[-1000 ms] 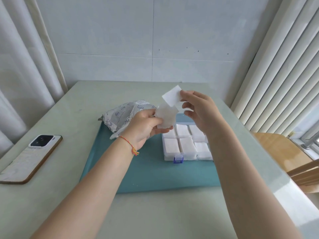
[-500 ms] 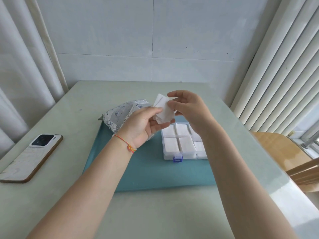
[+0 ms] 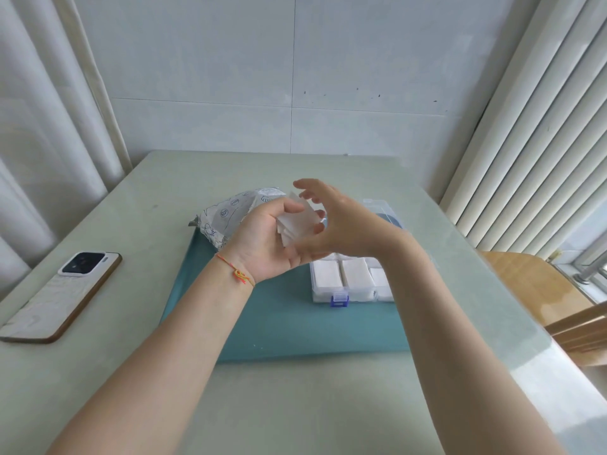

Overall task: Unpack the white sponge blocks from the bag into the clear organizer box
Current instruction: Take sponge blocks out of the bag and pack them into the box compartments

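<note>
Our left hand [image 3: 262,244] has its fingers [image 3: 289,206] curled around a small stack of white sponge blocks [image 3: 297,224], thumb on top, palm turned up and inward. Our right hand [image 3: 341,224] hovers against the stack from the right with fingers [image 3: 303,184] spread and loosely bent; the lower fingertips seem to touch the blocks' edge, though blur makes the contact hard to judge, and we see no firm grip there. Both forearms rise from the near edge of the table [image 3: 164,389] and meet above the teal mat [image 3: 279,323]. The printed bag [image 3: 230,215] lies behind the left hand. The clear organizer box [image 3: 348,287], already holding white blocks, sits on the mat under the right wrist. A phone [image 3: 62,293] lies far left
</note>
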A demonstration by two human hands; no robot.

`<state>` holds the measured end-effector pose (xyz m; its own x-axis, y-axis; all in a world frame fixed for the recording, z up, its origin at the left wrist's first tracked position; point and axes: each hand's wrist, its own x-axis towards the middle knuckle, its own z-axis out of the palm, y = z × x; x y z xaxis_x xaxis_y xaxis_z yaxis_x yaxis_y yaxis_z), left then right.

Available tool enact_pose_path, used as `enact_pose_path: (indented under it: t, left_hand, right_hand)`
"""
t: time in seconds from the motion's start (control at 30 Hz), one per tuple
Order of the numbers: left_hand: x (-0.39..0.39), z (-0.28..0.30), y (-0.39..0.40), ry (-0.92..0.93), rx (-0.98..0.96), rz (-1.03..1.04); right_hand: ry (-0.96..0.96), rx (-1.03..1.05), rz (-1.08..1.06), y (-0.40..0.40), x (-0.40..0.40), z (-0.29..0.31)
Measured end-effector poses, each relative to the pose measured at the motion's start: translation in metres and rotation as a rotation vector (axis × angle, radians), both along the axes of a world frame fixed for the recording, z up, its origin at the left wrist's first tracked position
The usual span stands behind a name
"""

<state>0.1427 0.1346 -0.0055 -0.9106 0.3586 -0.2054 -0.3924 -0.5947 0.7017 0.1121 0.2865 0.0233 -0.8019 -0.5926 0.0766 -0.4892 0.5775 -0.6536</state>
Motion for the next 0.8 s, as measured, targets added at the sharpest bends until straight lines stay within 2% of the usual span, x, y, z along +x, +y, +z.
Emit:
enact_pose_path:
  t: [0.1, 0.23, 0.47, 0.6, 0.67, 0.8]
  left_hand:
    - [-0.001, 0.001, -0.001, 0.026, 0.001, -0.057]
    - [0.001, 0.003, -0.002, -0.011, -0.003, -0.013]
    - [-0.002, 0.0, -0.002, -0.011, 0.044, 0.073]
    - [-0.001, 0.001, -0.002, 0.082, -0.041, 0.007]
    - [0.0, 0.001, -0.002, 0.09, -0.02, 0.0]
    - [0.001, 0.001, 0.0, 0.021, 0.002, 0.008]
  right_hand:
    - [0.078, 0.068, -0.004, -0.007, 0.004, -0.003]
    - [0.122, -0.019, 0.037, -0.006, 0.004, -0.003]
    - [0.044, 0.007, 0.072, -0.002, 0.006, -0.001]
    - [0.113, 0.124, -0.021, -0.01, 0.004, -0.007]
    - [0.144, 0.149, -0.045, -0.01, 0.003, -0.007]
    - [0.162, 0.041, -0.036, -0.006, 0.004, -0.003]
